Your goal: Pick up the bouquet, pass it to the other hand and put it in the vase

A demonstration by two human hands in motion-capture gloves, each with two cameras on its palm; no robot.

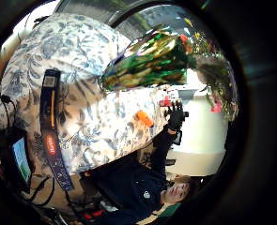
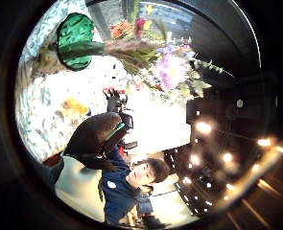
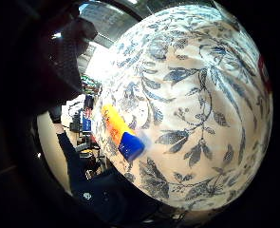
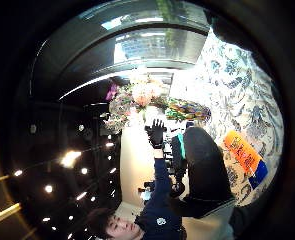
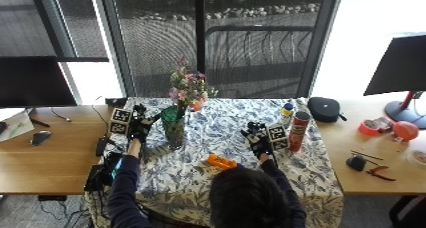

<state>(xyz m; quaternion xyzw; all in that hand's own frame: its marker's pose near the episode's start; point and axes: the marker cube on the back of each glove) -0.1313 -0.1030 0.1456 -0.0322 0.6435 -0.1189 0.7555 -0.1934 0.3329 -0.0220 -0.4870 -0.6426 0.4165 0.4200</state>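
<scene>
Outside view: one blue-flowered tablecloth (image 5: 219,138) covers the table. One bouquet (image 5: 186,90) stands upright in one vase (image 5: 175,133), seemingly already delivered. Left hand (image 5: 138,126), at the vase's nine o'clock, shows spread fingers holding nothing. Right hand (image 5: 258,138), at three o'clock, lies flat, fingers straight.
</scene>
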